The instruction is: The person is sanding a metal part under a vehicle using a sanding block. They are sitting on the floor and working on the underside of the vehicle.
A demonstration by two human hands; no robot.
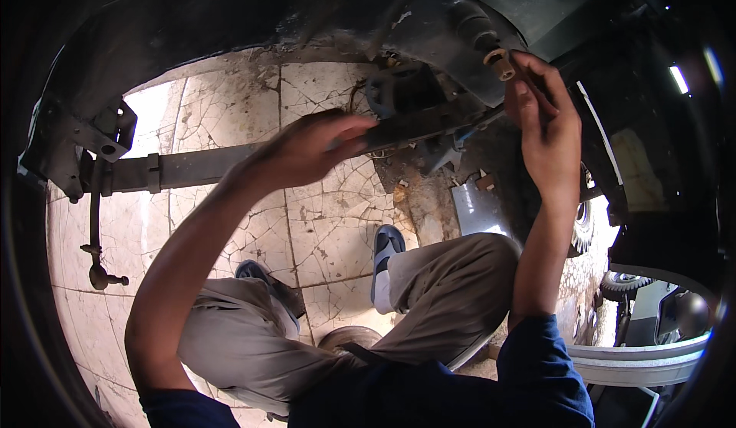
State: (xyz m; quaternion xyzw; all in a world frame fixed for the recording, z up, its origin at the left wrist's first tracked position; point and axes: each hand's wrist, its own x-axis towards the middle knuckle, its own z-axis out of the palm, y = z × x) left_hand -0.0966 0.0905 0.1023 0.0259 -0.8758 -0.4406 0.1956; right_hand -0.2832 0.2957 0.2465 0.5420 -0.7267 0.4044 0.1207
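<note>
A brass-coloured flanged bushing (502, 67) sits at the upper right, in line with a dark rounded metal part (472, 25) on the vehicle's underside. My right hand (546, 113) is raised to it with curled fingers, the index fingertip and thumb gripping at its right edge. The other fingers fold behind and are partly hidden. My left hand (316, 146) reaches across a long dark metal bar (203, 169), fingers stretched out and holding nothing. Whether it touches the bar I cannot tell.
A rod with a ball joint (98, 276) hangs from a bracket (115, 133) at the left. Cracked tiles (245, 232) cover the floor below. A shiny metal sheet (477, 209) lies beyond my right knee. Toothed gears (625, 284) and a pale curved rim (640, 367) are at the right.
</note>
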